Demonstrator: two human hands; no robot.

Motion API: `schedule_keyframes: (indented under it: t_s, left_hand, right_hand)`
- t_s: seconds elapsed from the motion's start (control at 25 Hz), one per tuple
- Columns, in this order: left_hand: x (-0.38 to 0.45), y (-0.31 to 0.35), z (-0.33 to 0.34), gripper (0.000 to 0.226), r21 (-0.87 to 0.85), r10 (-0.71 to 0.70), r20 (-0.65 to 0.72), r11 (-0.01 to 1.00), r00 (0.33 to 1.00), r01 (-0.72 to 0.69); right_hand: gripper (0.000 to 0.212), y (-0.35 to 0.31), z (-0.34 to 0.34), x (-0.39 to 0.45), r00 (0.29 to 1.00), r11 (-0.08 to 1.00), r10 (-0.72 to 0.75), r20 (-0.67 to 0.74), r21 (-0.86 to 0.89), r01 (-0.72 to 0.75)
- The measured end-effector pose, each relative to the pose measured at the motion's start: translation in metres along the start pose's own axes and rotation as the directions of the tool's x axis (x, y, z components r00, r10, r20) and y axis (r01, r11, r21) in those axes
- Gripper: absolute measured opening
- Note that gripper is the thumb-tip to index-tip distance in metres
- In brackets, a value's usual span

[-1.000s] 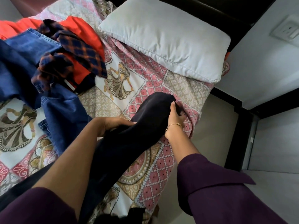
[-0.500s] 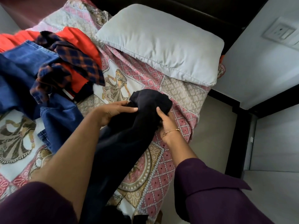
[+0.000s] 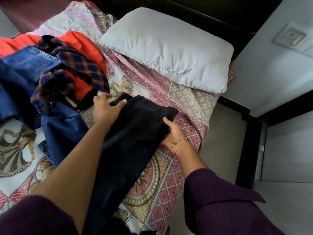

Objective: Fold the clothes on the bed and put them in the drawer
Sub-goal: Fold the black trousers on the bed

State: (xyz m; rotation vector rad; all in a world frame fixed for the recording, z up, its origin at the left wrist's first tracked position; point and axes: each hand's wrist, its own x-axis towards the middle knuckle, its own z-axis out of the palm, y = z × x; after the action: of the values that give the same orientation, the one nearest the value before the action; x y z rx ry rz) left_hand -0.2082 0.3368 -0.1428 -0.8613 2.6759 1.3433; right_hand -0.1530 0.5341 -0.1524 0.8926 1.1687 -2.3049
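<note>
Here, both hands hold black trousers (image 3: 135, 138) on the patterned bedsheet (image 3: 186, 106): left hand (image 3: 105, 110) gripping the far edge, right hand (image 3: 175, 134) pinching the side.

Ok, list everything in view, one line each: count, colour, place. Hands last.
black garment: 1, black, spread lengthwise on the bed between the hands
jeans: at least 1, blue, left side of the bed
checked shirt: 1, navy and orange, on top of the pile
red garment: at least 1, under the checked shirt
pillow: 1, pale grey, head of the bed
bedsheet: 1, pink, white and tan print
wall socket: 1, white, right wall
left hand: grips the black garment's left edge
right hand: grips its right edge; thin bracelet at the wrist
</note>
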Motion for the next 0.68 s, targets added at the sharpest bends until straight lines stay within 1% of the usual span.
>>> schedule_keyframes:
  t_s: [0.04,0.08,0.12,0.2,0.24,0.28,0.36,0.4,0.44,0.48,0.56,0.6,0.68]
  left_hand:
    - [-0.001,-0.003,0.006,0.056,0.150,-0.033,0.078,0.988,0.996,0.021]
    - [-0.004,-0.005,0.012,0.064,0.230,-0.081,0.154,0.972,0.985,0.044]
    - [-0.008,-0.006,0.017,0.067,0.290,-0.096,0.204,0.956,0.974,0.033]
    - [-0.009,-0.008,0.026,0.067,0.391,-0.071,0.228,0.920,0.971,-0.025]
    - [-0.007,-0.007,0.028,0.064,0.370,-0.046,0.214,0.928,0.976,-0.038]
    - [-0.003,-0.006,0.030,0.056,0.318,-0.023,0.185,0.947,0.982,-0.038]
    - [0.004,-0.003,0.031,0.029,0.156,0.062,0.097,0.985,0.993,-0.076]
    - [0.007,-0.002,0.031,0.023,0.091,0.089,0.054,0.991,0.995,-0.094]
    - [0.008,-0.002,0.032,0.022,0.045,0.098,0.023,0.994,0.995,-0.099]
    - [0.007,-0.003,0.034,0.024,0.022,0.092,0.019,0.996,0.996,-0.092]
    - [0.009,-0.005,0.039,0.027,0.009,0.069,0.079,0.997,0.994,-0.070]
    - [0.011,-0.005,0.040,0.032,0.037,0.067,0.126,0.997,0.990,-0.073]
    - [0.018,-0.001,0.043,0.042,0.162,0.101,0.215,0.977,0.971,-0.137]
  right_hand:
    - [0.015,0.001,-0.001,0.002,1.000,0.999,0.012,0.004,-0.038,-0.012]
    - [0.014,0.002,-0.003,0.004,1.000,0.998,0.013,0.015,-0.058,-0.012]
    - [0.014,0.002,-0.003,0.008,0.999,0.998,0.009,0.031,-0.070,-0.007]
    - [0.014,0.005,-0.003,0.016,0.999,0.996,-0.012,0.049,-0.093,0.017]
    - [0.014,0.005,-0.003,0.021,0.998,0.996,-0.030,0.046,-0.086,0.034]
    - [0.015,0.004,-0.004,0.025,0.998,0.997,-0.061,0.030,-0.049,0.062]
    - [0.019,0.002,-0.008,0.033,0.990,0.988,-0.143,-0.020,0.063,0.144]
    - [0.021,0.000,-0.010,0.036,0.985,0.982,-0.166,-0.045,0.084,0.170]
    - [0.022,-0.002,-0.011,0.039,0.984,0.982,-0.165,-0.073,0.081,0.171]
    - [0.024,-0.003,-0.013,0.043,0.984,0.987,-0.142,-0.108,0.058,0.149]
    - [0.023,-0.005,-0.014,0.048,0.986,0.997,-0.072,-0.148,-0.019,0.070]
    - [0.017,-0.006,-0.011,0.047,0.991,0.997,-0.040,-0.130,-0.075,0.030]
    - [0.007,-0.011,-0.003,0.046,0.994,0.972,-0.029,-0.106,-0.235,0.003]
